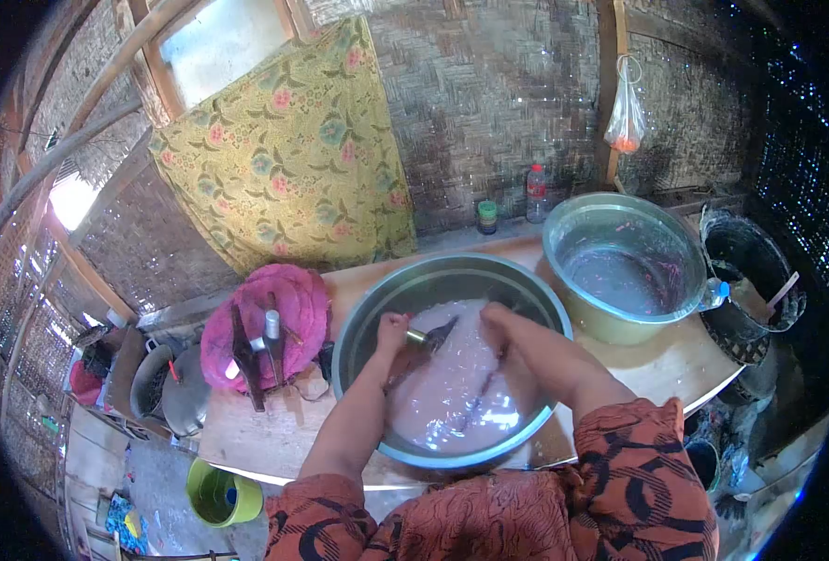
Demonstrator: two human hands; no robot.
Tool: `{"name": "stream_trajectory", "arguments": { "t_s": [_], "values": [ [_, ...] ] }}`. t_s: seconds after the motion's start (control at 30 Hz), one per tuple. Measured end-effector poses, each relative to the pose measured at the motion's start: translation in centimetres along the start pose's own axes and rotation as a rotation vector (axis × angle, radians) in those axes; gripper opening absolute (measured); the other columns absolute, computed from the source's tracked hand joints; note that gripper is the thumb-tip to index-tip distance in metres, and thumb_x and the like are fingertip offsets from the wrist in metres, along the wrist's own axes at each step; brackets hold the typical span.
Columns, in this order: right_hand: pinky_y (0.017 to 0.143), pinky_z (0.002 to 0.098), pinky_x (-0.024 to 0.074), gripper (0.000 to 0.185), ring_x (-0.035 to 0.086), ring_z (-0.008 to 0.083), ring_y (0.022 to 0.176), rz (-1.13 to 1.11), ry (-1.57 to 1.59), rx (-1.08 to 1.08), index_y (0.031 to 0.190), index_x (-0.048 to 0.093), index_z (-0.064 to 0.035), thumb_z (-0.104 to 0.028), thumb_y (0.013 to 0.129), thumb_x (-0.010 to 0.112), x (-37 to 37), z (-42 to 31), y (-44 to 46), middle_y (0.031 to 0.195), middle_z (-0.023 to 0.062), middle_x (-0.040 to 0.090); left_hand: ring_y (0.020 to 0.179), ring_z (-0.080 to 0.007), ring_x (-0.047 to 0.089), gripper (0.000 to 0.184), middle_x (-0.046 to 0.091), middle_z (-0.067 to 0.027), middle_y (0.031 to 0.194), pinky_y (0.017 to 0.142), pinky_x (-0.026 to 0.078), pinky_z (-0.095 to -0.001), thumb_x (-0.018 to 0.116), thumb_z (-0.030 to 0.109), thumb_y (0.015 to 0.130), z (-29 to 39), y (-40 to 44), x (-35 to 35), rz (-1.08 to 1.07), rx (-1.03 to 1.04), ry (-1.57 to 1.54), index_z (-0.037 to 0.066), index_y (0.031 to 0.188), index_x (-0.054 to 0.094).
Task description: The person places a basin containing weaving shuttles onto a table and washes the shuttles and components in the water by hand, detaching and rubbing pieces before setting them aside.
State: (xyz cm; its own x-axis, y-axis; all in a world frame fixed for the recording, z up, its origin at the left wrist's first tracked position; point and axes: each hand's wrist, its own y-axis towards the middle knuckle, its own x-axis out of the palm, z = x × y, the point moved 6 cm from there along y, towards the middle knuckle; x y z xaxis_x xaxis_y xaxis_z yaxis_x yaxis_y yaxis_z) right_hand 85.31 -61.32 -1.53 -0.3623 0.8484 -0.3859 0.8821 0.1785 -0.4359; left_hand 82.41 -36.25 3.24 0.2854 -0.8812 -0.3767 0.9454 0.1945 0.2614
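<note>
In front of me stands a large grey-green basin [358,411] with pale pinkish, glistening wet material [447,397] in it. My left hand [393,333] is closed around a short-handled tool [436,336] with a shiny yellowish collar and a dark, flared head; its exact kind is unclear. That head lies against the wet material. At the basin's far right side, my right hand [500,323] is closed at the top of the raised pale material, its fingertips partly hidden.
Right of the basin is a second tub [620,323] with pinkish residue. A crumpled pink item [288,280] bearing dark-handled tools lies left. A bottle [536,194] and a jar [486,218] stand behind; a black bucket [751,252] stands far right, a green bucket [207,496] below.
</note>
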Motion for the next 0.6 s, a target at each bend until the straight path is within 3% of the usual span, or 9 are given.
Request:
{"name": "stream_trajectory", "arguments": {
  "t_s": [0.1, 0.13, 0.3, 0.37, 0.43, 0.5, 0.53, 0.57, 0.6],
  "values": [
    [0.043, 0.0309, 0.0443, 0.017, 0.057, 0.0156, 0.053, -0.166, -0.079, -0.1, 0.078, 0.062, -0.002, -0.014, 0.078, 0.049, 4.1, -3.1, -2.1, 0.063, 0.0065, 0.058, 0.058, -0.0179, 0.055, 0.028, 0.059, -0.0066, 0.073, 0.052, 0.046, -0.0304, 0.058, 0.031, 0.084, -2.1, -5.3, 2.3, -0.23, -0.719, -0.845, 0.004, 0.084, 0.057],
    [0.044, 0.0314, 0.0445, 0.018, 0.057, 0.0161, 0.054, -0.221, -0.105, -0.155, 0.078, 0.061, -0.0019, -0.014, 0.078, 0.048, 5.0, -4.6, -3.3, 0.063, 0.0068, 0.058, 0.058, -0.0179, 0.055, 0.028, 0.059, -0.0068, 0.073, 0.052, 0.046, -0.03, 0.057, 0.032, 0.084, -2.4, -6.3, 2.8, -0.287, -0.847, -0.889, 0.004, 0.084, 0.057],
    [0.047, 0.0363, 0.0464, 0.019, 0.06, 0.0202, 0.059, -0.351, -0.286, -0.51, 0.079, 0.06, -0.0034, -0.016, 0.078, 0.046, 7.9, -7.2, -7.4, 0.063, 0.0099, 0.058, 0.059, -0.0184, 0.057, 0.031, 0.06, -0.0079, 0.076, 0.051, 0.047, -0.0283, 0.051, 0.037, 0.087, -4.4, -4.9, 3.1, -0.422, -0.891, -0.445, 0.006, 0.084, 0.056],
    [0.056, 0.0398, 0.0497, 0.018, 0.062, 0.0288, 0.067, -0.029, -1.039, -1.153, 0.086, 0.062, -0.0084, -0.018, 0.078, 0.049, 8.2, -8.8, -12.9, 0.071, 0.0142, 0.062, 0.059, -0.0185, 0.058, 0.033, 0.06, -0.0084, 0.077, 0.05, 0.047, -0.0275, 0.049, 0.039, 0.088, -5.5, -4.3, 3.5, -0.434, -0.873, -0.312, 0.007, 0.084, 0.056],
    [0.061, 0.0412, 0.0504, 0.016, 0.061, 0.0335, 0.067, 0.006, -1.051, -1.009, 0.087, 0.063, -0.0128, -0.019, 0.078, 0.052, 9.2, -7.3, -11.7, 0.077, 0.014, 0.063, 0.059, -0.0187, 0.059, 0.034, 0.061, -0.0088, 0.078, 0.05, 0.048, -0.0268, 0.047, 0.04, 0.088, -6.2, -4.7, 4.1, -0.443, -0.869, -0.285, 0.007, 0.084, 0.056],
    [0.059, 0.0421, 0.05, 0.015, 0.061, 0.0309, 0.067, 0.029, -1.053, -0.615, 0.086, 0.064, -0.0121, -0.017, 0.077, 0.053, 9.5, -4.8, -6.5, 0.075, 0.0126, 0.063, 0.059, -0.0176, 0.058, 0.033, 0.06, -0.0081, 0.077, 0.049, 0.047, -0.0263, 0.046, 0.039, 0.089, -6.6, -4.9, 5.2, -0.443, -0.872, -0.394, 0.008, 0.084, 0.056],
    [0.045, 0.0363, 0.0459, 0.012, 0.058, 0.0213, 0.052, -0.099, -1.056, -0.702, 0.082, 0.063, -0.0087, -0.017, 0.077, 0.055, 8.9, -6.4, -8.6, 0.062, 0.0084, 0.06, 0.058, -0.0165, 0.056, 0.031, 0.059, -0.0071, 0.075, 0.049, 0.045, -0.026, 0.046, 0.037, 0.089, -6.8, -5.0, 5.8, -0.442, -0.879, -0.483, 0.008, 0.084, 0.057],
    [0.045, 0.0363, 0.0459, 0.012, 0.058, 0.0213, 0.052, -0.101, -1.052, -0.7, 0.082, 0.063, -0.0087, -0.017, 0.077, 0.055, 8.6, -6.7, -8.7, 0.062, 0.0084, 0.06, 0.057, -0.0143, 0.053, 0.027, 0.056, -0.0052, 0.072, 0.047, 0.043, -0.0256, 0.046, 0.032, 0.089, -6.8, -5.4, 6.5, -0.434, -0.893, -0.676, 0.009, 0.084, 0.058],
    [0.041, 0.0307, 0.0421, 0.012, 0.053, 0.016, 0.046, -0.48, -0.646, -0.508, 0.081, 0.063, -0.007, -0.017, 0.077, 0.057, 9.2, -6.0, -8.6, 0.057, 0.0053, 0.057, 0.057, -0.0144, 0.053, 0.027, 0.057, -0.0064, 0.077, 0.048, 0.044, -0.0254, 0.047, 0.031, 0.088, -0.4, -5.8, 3.8, -0.393, -0.805, -0.453, 0.007, 0.082, 0.058]
  ]
}}
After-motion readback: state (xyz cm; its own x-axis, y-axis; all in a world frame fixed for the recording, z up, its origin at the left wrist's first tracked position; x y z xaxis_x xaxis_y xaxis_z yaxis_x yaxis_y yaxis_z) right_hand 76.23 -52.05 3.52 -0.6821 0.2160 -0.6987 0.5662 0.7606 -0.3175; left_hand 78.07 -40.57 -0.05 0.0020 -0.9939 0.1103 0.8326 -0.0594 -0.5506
